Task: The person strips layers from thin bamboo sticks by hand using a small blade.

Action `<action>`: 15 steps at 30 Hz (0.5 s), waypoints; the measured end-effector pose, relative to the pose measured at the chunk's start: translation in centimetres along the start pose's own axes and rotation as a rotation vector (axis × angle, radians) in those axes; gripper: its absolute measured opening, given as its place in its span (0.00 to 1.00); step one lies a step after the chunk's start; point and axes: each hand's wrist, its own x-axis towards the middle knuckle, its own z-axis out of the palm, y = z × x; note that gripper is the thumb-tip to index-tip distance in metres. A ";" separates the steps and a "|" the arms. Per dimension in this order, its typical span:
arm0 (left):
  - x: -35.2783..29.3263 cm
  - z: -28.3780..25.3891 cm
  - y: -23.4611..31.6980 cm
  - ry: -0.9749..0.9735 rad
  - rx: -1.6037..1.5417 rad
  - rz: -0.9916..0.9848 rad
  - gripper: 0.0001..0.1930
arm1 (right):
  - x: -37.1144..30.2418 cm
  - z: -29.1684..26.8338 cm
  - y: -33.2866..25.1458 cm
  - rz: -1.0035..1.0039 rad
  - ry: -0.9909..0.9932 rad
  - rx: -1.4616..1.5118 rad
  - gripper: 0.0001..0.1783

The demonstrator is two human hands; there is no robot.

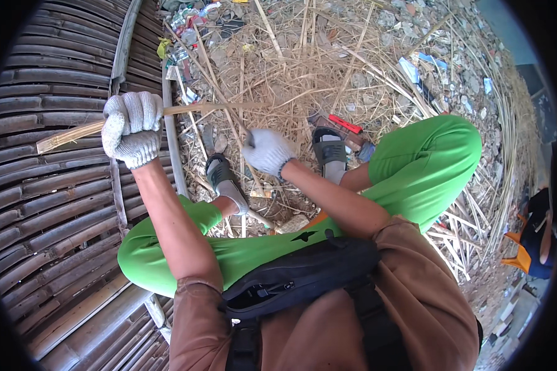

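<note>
My left hand (pixel 133 128), in a pale knit work glove, is wrapped round a split bamboo strip (pixel 71 136). One cut end of the strip sticks out to the left over the slatted bamboo; the other tapers away to the right above the ground. My right hand (pixel 268 152), gloved the same way, is closed just below the strip's thin end. A narrow dark piece shows at its thumb side, seen nearly edge-on, so I cannot tell its kind. Between my sandalled feet, a red object (pixel 345 123) lies near the right sandal (pixel 330 148).
Bamboo slats (pixel 49 179) cover the left side, with a long pole (pixel 171 133) along their edge. Shavings (pixel 291 74) and scraps litter the ground ahead. Long thin strips (pixel 470 229) lie at the right, beyond my bent green-clad knee. A dark-and-orange item (pixel 526 247) stands at far right.
</note>
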 end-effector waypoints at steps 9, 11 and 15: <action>0.8 -0.5 -1.2 -0.117 -0.099 -0.027 0.19 | 0.9 2.3 14.6 0.266 -0.154 -0.054 0.20; 0.4 -0.8 -1.8 -0.079 -0.107 -0.023 0.19 | 1.2 3.1 13.3 0.323 -0.130 -0.053 0.21; 0.2 -1.5 -0.3 -0.145 -0.097 -0.093 0.21 | -0.4 -0.5 -0.2 -0.034 0.020 0.056 0.17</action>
